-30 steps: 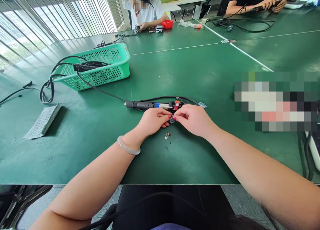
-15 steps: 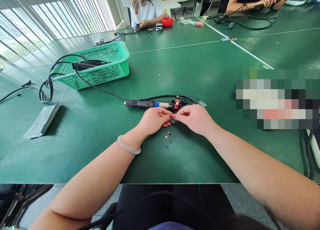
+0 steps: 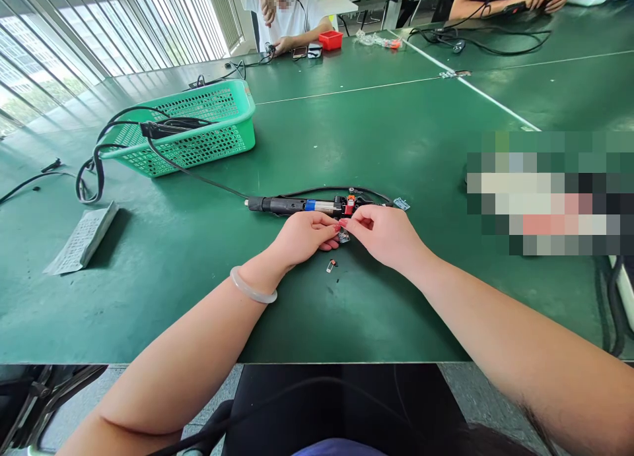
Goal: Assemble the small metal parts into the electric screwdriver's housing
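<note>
My left hand (image 3: pixel 307 237) and my right hand (image 3: pixel 384 233) meet fingertip to fingertip, both closed in a pinch. Whatever sits between the fingers is too small to make out. Just below the fingertips a small silvery piece (image 3: pixel 344 236) shows. Right behind the hands lies a black electric screwdriver (image 3: pixel 277 206) with a blue ring and a metal section; a red part (image 3: pixel 349 206) and loose wires show at its exposed right end. On the table nearer to me rests a tiny copper-and-white part (image 3: pixel 331 266), with a dark speck beside it.
A green perforated basket (image 3: pixel 218 146) with black cables stands at the left. Nearer lies a folded paper packet (image 3: pixel 84 241). A small printed tag (image 3: pixel 401 204) is right of the hands. Across the table (image 3: pixel 347 132), two people work near a red box (image 3: pixel 330 40) and cables.
My right fingertips have lifted slightly and shifted a little at the pinch. My left hand has hardly moved, and the tool stays in place.
</note>
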The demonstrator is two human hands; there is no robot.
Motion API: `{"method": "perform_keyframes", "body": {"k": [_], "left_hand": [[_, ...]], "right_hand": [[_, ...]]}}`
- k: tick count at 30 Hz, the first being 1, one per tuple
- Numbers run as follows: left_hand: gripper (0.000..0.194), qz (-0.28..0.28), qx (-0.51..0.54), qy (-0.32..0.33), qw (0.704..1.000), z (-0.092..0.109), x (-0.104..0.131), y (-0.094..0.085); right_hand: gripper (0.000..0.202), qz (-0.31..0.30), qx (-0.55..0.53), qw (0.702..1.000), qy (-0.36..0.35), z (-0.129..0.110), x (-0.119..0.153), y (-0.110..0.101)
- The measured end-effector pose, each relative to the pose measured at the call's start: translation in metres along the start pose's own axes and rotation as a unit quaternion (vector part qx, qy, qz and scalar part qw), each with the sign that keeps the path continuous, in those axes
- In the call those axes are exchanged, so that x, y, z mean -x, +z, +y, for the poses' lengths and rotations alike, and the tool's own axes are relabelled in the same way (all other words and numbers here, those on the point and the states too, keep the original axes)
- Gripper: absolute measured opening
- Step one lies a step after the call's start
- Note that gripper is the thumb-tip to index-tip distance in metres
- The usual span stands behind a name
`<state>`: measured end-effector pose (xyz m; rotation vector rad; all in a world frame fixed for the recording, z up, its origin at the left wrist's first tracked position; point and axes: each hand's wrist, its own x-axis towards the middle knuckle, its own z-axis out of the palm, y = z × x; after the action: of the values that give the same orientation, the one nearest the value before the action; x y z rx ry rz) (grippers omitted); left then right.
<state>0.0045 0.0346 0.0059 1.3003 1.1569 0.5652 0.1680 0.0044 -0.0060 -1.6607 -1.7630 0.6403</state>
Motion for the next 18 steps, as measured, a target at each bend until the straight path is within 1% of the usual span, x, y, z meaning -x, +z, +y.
{"method": "perform_keyframes", "body": {"k": [1,3,5,6,8,11,18], "left_hand": [[0.008,0.003,0.001,-0.002,1.0,0.001,0.0,0.0],[0.008,0.008,0.003,-0.007,1.0,0.002,0.001,0.0],[0.008,0.01,0.009,-0.013,1.0,0.002,0.001,-0.001],[0.008,0.01,0.012,-0.015,1.0,0.002,0.001,-0.001],[0.007,0.01,0.018,-0.018,1.0,0.003,0.001,-0.001],[0.007,0.004,0.014,-0.016,1.0,0.003,0.001,-0.001],[0.008,-0.006,0.001,-0.012,1.0,0.003,0.001,-0.001]], "right_hand": [[0.031,-0.011,-0.007,1.0,-0.013,0.0,0.0,-0.002],[0.022,-0.038,-0.019,0.998,-0.049,0.002,-0.001,-0.007],[0.011,-0.059,-0.013,0.994,-0.089,0.003,-0.001,-0.012],[0.011,-0.063,-0.004,0.993,-0.105,0.004,-0.001,-0.014],[0.01,-0.06,0.013,0.99,-0.123,0.006,-0.001,-0.015],[0.006,-0.049,0.025,0.99,-0.131,0.007,-0.001,-0.012],[0.014,-0.027,0.077,0.982,-0.169,0.007,-0.002,-0.005]]}}
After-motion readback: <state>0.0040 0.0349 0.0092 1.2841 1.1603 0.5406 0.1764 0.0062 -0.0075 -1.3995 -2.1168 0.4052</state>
